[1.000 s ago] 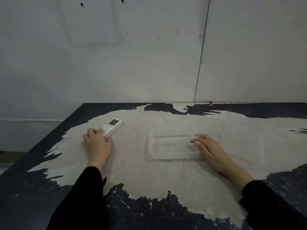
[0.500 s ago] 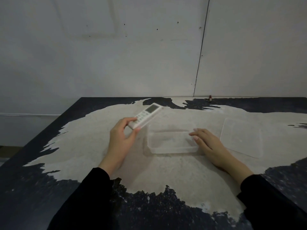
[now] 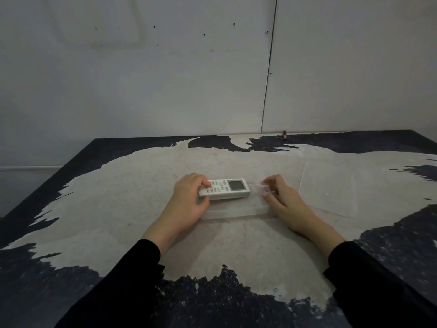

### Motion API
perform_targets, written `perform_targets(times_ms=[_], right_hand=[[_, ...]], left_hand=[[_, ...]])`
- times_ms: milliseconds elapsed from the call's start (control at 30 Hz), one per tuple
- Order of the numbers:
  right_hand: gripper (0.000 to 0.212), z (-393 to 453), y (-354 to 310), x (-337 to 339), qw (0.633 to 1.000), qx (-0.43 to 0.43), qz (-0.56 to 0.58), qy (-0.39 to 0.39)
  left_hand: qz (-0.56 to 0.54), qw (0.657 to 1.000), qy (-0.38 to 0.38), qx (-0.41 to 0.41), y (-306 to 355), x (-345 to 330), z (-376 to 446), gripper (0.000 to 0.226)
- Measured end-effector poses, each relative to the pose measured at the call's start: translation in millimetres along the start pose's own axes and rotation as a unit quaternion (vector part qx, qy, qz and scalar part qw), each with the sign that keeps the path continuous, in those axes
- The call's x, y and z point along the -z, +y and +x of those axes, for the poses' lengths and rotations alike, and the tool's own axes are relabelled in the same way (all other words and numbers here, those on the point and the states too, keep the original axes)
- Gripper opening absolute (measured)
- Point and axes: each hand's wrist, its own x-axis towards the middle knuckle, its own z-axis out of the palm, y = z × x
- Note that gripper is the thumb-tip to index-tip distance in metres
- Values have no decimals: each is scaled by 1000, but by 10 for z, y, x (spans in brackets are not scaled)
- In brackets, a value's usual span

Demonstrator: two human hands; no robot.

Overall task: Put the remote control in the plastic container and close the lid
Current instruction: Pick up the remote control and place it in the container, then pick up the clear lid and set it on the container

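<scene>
A white remote control point(image 3: 224, 188) with a grey screen lies crosswise over the clear plastic container point(image 3: 238, 210) at the table's middle. My left hand point(image 3: 189, 202) grips the remote's left end, thumb and fingers around it. I cannot tell whether the remote rests inside the container or is held just above it. My right hand point(image 3: 282, 200) rests against the container's right end, fingers curled on its rim. The clear lid point(image 3: 328, 189) lies flat on the table to the right, apart from the container.
The table point(image 3: 118, 197) has a dark top with a large worn pale patch. A small red object point(image 3: 284, 134) stands at the far edge by the grey wall. The table's left edge drops off to the floor.
My left hand picked the remote up from the table's left part and carried it right, turning it crosswise over the container. My right hand stayed at the container's right end.
</scene>
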Motion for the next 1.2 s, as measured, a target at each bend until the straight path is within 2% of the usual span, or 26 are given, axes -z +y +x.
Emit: perform_targets(times_ms=[133, 233, 300, 433, 567, 700, 867, 967, 1033, 1100, 1133, 1200], right_hand=[[29, 49, -73, 22, 1000, -20, 13, 19], [15, 329, -50, 190, 990, -32, 5, 135], [11, 650, 108, 340, 981, -48, -18, 185], [23, 1410, 614, 562, 969, -124, -103, 189], [29, 1919, 989, 637, 952, -179, -165, 186], [46, 2243, 1153, 617, 932, -220, -218, 187], [38, 2407, 1166, 597, 924, -247, -233, 175], [33, 2379, 1150, 626, 936, -261, -149, 184], [24, 2242, 995, 647, 950, -246, -37, 189], [11, 2041, 792, 636, 955, -221, 117, 157], [6, 1902, 650, 613, 949, -202, 201, 132], [13, 1619, 370, 567, 927, -168, 325, 82]], left_hand=[[43, 998, -5, 41, -35, -31, 83, 24], [-18, 997, 7, 71, -109, -74, 74, 19], [-80, 993, 14, 87, -142, -111, 1, 17], [-147, 985, 20, 92, -180, -168, -31, 15], [-152, 984, 25, 91, -217, -172, 6, 19], [-158, 984, 24, 83, -240, -152, 12, 30], [-158, 984, 28, 80, -243, -148, 23, 33], [-155, 984, 24, 85, -231, -147, 21, 32], [-152, 984, 27, 87, -222, -139, 4, 31], [-149, 984, 26, 91, -207, -133, -3, 27], [-151, 984, 23, 94, -208, -131, -3, 24], [-162, 982, 19, 98, -196, -117, -8, 23]])
